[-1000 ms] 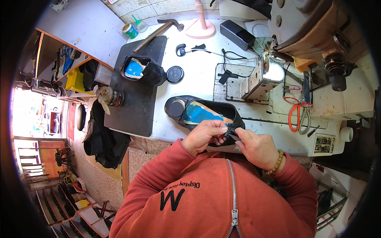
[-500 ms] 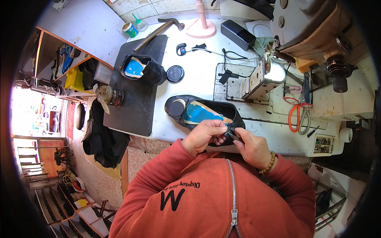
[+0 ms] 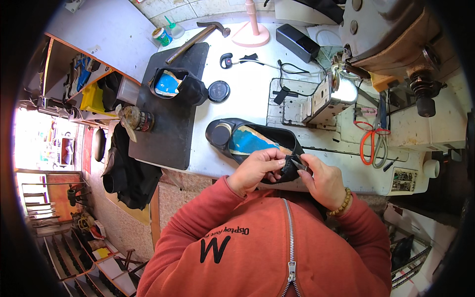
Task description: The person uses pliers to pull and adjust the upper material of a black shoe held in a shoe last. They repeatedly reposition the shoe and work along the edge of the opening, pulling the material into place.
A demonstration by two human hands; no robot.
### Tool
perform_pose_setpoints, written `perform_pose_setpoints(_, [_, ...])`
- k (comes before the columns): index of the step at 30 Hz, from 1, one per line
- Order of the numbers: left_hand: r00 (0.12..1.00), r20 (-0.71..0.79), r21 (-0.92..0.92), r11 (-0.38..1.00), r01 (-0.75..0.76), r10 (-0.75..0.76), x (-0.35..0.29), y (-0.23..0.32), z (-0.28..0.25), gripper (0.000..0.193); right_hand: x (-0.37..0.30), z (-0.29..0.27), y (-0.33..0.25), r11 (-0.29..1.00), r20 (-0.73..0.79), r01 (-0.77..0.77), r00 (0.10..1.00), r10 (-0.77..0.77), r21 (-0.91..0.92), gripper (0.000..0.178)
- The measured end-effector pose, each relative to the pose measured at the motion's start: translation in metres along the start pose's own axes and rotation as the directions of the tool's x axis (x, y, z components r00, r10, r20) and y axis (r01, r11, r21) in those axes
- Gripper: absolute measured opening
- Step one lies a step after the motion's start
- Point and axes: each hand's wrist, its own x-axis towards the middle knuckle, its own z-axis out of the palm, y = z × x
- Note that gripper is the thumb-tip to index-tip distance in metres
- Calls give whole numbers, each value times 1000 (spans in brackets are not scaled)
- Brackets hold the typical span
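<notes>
A black shoe lies on the white table in front of me, its toe to the left. Blue and tan patches show on its inside sole, and a round dark cap rests on the toe. My left hand pinches the near edge of the shoe's opening between thumb and fingers. In my right hand is a small pointed metal tool, its tip against that edge; the fingers hide its exact kind. A second black shoe stands farther back on a dark board.
The dark board also carries a hammer and a glue jar. A round black lid lies beside it. Rightward are a sewing machine, red-handled scissors and a black box. A pink stand is at the back.
My right hand has shifted slightly right and turned, and the metal tool's angle at the shoe edge has changed. The left hand keeps its pinch, nearly in place.
</notes>
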Motion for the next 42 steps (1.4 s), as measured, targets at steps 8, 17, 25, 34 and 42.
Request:
perform_pose_setpoints(8, [999,-2,0,999,32,-32,1,2,-1,8,1,-9,-2,993,65,47,997,-40,-107,36])
perform_pose_setpoints(17, [998,-51,25,999,24,-23,1,6,6,10,6,-8,1,969,54,121,992,-112,-215,38])
perform_pose_setpoints(25, [996,-88,53,999,14,-9,1,8,11,11,8,-16,-3,974,126,103,989,-79,-200,38])
perform_pose_setpoints(34, [997,-80,49,999,15,-11,2,6,11,12,12,-20,-6,961,183,118,981,-73,-252,38])
perform_pose_setpoints(42, [998,-63,42,999,12,-10,2,5,9,12,13,-20,-4,952,185,150,977,-102,-268,38])
